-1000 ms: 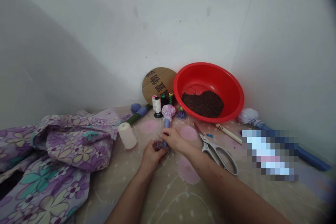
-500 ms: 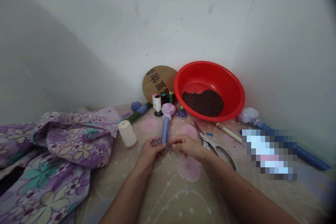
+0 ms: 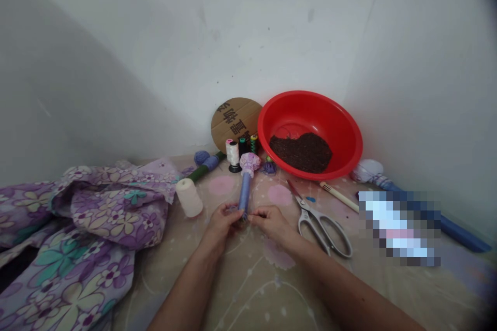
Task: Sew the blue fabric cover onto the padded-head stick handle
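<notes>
My left hand (image 3: 225, 221) is closed around the lower end of a stick wrapped in blue-purple thread (image 3: 244, 190). A round head of gathered floral cloth (image 3: 249, 162) tops this stick, which points away from me. Loose blue thread (image 3: 244, 216) shows at its near end, where the fingertips of my right hand (image 3: 269, 221) pinch together, apparently on that thread; the fingertips hide most of it. Open-bladed scissors (image 3: 306, 213) with grey handles lie right of my right hand. To the left of my left hand stands a cone of white thread (image 3: 189, 198).
A red basin (image 3: 349, 145) holding dark brown grains leans by the wall, beside a cardboard disc (image 3: 236, 116) and several thread spools (image 3: 233, 152). Floral cloth (image 3: 108, 212) is heaped at left. A wooden-looking stick (image 3: 337, 195) and a blue-wrapped stick (image 3: 458, 231) lie at right.
My right hand has moved left and in to the near end of the stick, so its fingertips now meet it. The scissors' handles show more fully. My left hand keeps its hold.
</notes>
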Demonstrator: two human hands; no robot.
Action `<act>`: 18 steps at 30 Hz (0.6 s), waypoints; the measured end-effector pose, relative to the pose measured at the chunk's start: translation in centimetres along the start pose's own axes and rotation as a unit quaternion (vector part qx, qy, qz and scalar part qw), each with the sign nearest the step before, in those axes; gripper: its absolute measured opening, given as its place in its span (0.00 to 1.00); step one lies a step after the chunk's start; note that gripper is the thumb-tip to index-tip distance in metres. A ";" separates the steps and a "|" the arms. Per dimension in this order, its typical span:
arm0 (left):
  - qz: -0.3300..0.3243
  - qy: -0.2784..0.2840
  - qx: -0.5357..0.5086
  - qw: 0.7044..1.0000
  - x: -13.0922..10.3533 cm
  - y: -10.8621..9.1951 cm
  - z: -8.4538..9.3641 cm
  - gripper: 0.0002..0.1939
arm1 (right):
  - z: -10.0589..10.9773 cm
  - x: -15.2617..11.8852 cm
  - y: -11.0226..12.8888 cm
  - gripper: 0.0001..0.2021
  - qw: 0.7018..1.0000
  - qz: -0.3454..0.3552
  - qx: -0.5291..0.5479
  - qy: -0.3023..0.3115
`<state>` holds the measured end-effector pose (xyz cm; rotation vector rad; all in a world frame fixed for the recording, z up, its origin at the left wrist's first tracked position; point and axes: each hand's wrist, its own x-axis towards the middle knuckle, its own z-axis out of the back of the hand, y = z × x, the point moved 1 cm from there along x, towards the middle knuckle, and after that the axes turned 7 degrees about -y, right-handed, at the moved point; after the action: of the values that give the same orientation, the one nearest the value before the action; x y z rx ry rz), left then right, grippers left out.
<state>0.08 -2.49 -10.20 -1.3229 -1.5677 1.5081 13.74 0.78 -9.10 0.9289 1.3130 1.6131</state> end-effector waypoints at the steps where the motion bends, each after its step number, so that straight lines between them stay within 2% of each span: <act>1: 0.002 -0.004 0.003 1.000 0.0 0.0 0.0 0.22 | -0.1 0.1 -0.1 0.09 1.000 0.002 -0.003 -0.006; 6: -0.003 -0.017 0.018 1.000 0.0 0.0 -0.2 0.21 | -0.5 0.8 -0.4 0.10 0.999 0.013 0.000 -0.039; 10: -0.021 -0.004 0.019 1.000 0.0 0.2 -0.2 0.20 | -0.7 0.9 -0.1 0.09 0.999 0.001 0.047 -0.021; 13: -0.020 -0.006 0.027 0.999 0.0 0.1 -0.1 0.20 | -0.5 0.6 -0.2 0.07 0.994 -0.067 0.086 0.024; 16: -0.016 -0.014 0.033 0.999 -0.1 -0.1 -0.2 0.21 | 0.0 0.4 -0.5 0.05 0.977 -0.136 0.127 0.105; 18: -0.016 -0.022 0.036 0.999 -0.1 -0.1 -0.2 0.22 | 0.4 0.3 -0.8 0.03 0.963 -0.157 0.151 0.157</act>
<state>0.29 -2.48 -10.00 -1.2268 -1.5399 1.5680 14.11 1.24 -9.78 0.6085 1.8653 1.3698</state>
